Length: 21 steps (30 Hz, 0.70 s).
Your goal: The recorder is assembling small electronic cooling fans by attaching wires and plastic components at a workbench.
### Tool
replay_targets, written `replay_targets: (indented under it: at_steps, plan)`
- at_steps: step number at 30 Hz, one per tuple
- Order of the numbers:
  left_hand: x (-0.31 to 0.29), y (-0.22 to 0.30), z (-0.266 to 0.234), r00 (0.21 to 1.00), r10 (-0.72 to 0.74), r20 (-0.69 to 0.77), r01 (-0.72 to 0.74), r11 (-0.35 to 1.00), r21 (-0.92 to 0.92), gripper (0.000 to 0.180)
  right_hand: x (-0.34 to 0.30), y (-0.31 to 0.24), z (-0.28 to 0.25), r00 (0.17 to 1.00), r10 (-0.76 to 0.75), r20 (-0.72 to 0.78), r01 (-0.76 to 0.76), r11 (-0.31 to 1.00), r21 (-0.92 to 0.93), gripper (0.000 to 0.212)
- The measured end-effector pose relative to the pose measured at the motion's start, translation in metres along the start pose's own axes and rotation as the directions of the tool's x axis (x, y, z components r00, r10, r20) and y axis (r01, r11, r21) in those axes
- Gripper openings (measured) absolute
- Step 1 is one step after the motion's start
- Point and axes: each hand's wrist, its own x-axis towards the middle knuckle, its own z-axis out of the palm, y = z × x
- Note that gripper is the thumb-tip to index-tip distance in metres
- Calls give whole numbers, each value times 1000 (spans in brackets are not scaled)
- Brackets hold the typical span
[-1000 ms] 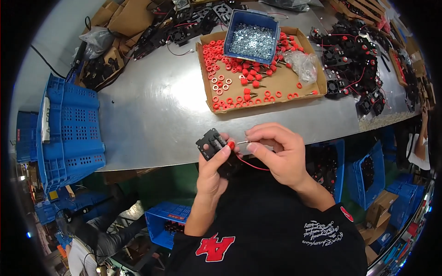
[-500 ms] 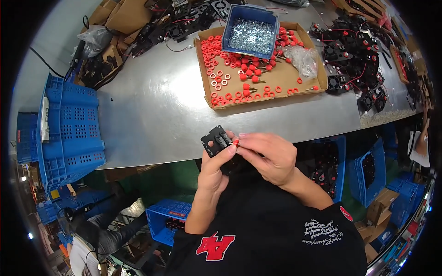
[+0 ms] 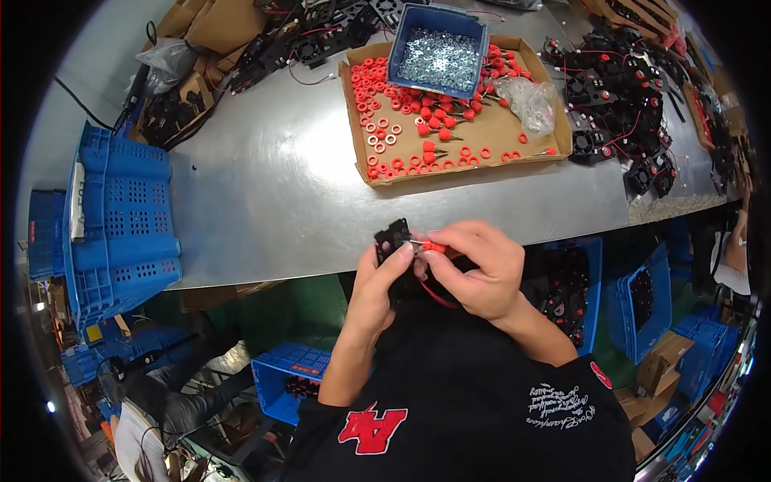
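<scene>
My left hand (image 3: 376,287) is closed round a black plastic part (image 3: 391,237), its thumb pressed along the near edge. In my right hand (image 3: 488,275), thumb and fingertips pinch a red knob with a thin metal shaft (image 3: 434,247). The shaft points left and its end meets or overlaps the black part; I cannot tell whether it sits in a hole. A red wire (image 3: 438,299) hangs below the hands. Beyond them, a cardboard tray (image 3: 482,132) holds loose red rings (image 3: 371,76) and more red knobs with shafts (image 3: 438,120).
A blue bin of small metal nuts or washers (image 3: 438,60) rests on the tray's far side, near a crumpled plastic bag (image 3: 530,108). Black fan assemblies (image 3: 590,145) with wires are heaped at right. A blue perforated crate (image 3: 132,213) stands at the left of the metal table (image 3: 257,177).
The black part has turned from its broad face to a narrower side. My right hand has shifted slightly right, and the red knob and its shaft now show between the hands.
</scene>
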Motion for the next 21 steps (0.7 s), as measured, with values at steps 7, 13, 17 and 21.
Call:
replay_targets:
  at_steps: [7, 13, 17, 21]
  plan:
    - [-11, -12, 0, 985, 96, 143, -99, 995, 10, 57, 8, -3, -3, 991, -20, 133, 14, 999, 48, 22]
    - [-6, -2, -1, 991, 17, 134, -42, 982, 185, 54, 1, 8, -4, 970, 200, 140, -228, 948, 224, 23]
    - [-5, -5, 3, 992, 43, 122, -76, 955, 285, 53, -2, 10, -3, 941, 300, 157, -337, 876, 345, 23]
    - [-3, -7, 7, 990, 111, 92, -144, 816, 559, 53, -7, 16, -6, 929, 335, 154, -369, 847, 382, 21]
